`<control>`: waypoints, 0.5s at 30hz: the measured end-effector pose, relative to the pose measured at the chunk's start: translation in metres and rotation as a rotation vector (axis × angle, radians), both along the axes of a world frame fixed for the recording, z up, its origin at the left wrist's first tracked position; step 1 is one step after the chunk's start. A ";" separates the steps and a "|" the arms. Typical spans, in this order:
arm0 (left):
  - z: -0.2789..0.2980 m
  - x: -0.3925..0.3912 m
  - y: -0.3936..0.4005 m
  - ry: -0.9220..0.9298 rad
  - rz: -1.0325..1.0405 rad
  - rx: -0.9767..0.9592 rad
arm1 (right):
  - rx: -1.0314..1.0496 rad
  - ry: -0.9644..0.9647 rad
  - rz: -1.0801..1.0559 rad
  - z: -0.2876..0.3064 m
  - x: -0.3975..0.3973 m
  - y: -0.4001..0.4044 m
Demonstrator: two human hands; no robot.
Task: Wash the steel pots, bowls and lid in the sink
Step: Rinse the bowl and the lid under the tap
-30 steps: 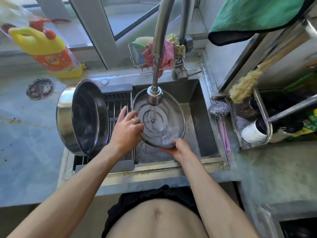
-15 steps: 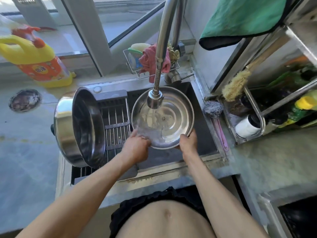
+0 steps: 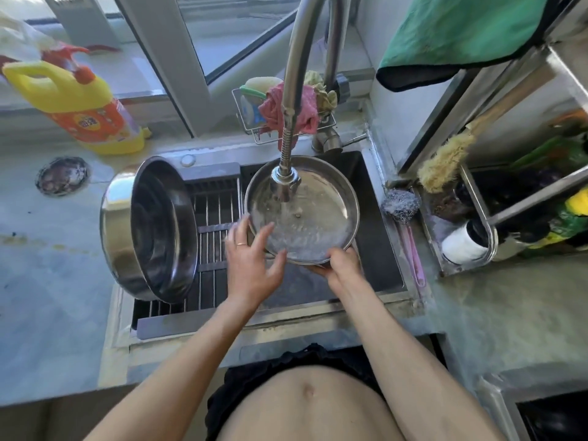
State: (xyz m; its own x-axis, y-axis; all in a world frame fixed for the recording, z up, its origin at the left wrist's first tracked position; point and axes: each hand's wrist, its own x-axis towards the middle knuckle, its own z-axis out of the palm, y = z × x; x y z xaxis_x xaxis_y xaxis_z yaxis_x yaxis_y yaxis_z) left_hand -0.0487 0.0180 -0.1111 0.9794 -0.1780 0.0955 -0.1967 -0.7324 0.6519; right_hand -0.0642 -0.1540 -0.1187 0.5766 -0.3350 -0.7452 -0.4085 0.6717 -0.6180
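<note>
- Steel lid (image 3: 305, 214): we find it over the right basin of the sink (image 3: 380, 249), tilted with its hollow inner face turned up toward the camera, directly under the faucet head (image 3: 285, 179). Water runs onto the inner face and foams across its lower half.
- Right hand (image 3: 342, 268): we note it at the lid's near rim, fingers curled under the edge and out of sight, thumb side against the rim; it grips the lid and carries its weight.
- Left hand (image 3: 251, 262): we record fingers spread and mostly straight, with a ring on one finger. The fingertips lie on the wet inner face at the lid's left edge; the hand does not close around anything.
- Large steel pot (image 3: 149, 227): we find it tipped on its side on the drain rack (image 3: 213, 237) over the left part of the sink, mouth facing right toward the lid and just beside the left hand, not touching it.
- Surroundings: we observe a yellow detergent bottle (image 3: 76, 103) on the counter at the far left, a wire caddy (image 3: 280, 113) with cloths behind the faucet, a steel-wool scrubber (image 3: 401, 205) on the sink's right ledge, and a green cloth (image 3: 458, 30) hanging above the shelf at the right.
</note>
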 end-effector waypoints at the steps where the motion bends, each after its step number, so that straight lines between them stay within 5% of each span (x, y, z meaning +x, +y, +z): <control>1: 0.005 -0.003 -0.004 0.151 0.131 -0.156 | 0.019 0.012 0.018 0.001 0.001 0.001; 4: 0.016 0.000 -0.023 0.634 0.362 -0.657 | 0.075 0.039 0.066 -0.001 0.001 0.002; 6: 0.022 0.007 -0.033 0.782 0.506 -0.874 | 0.003 0.052 0.191 -0.004 0.002 -0.001; 9: 0.030 0.016 -0.040 0.746 0.582 -0.878 | -0.610 0.113 0.599 -0.013 0.001 -0.019; 11: 0.038 0.019 -0.044 0.699 0.563 -0.819 | -1.015 -0.025 0.753 -0.017 -0.004 -0.027; 15: 0.054 0.031 -0.044 0.632 0.521 -0.704 | -1.174 -0.414 1.277 -0.016 -0.002 -0.020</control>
State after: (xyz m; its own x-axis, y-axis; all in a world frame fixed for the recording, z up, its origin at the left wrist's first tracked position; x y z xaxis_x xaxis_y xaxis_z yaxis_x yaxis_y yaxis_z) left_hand -0.0177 -0.0258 -0.0570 0.8265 0.1725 -0.5358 0.5505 -0.0495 0.8333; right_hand -0.0659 -0.1736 -0.1345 0.9479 0.2294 -0.2210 0.0186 -0.7326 -0.6804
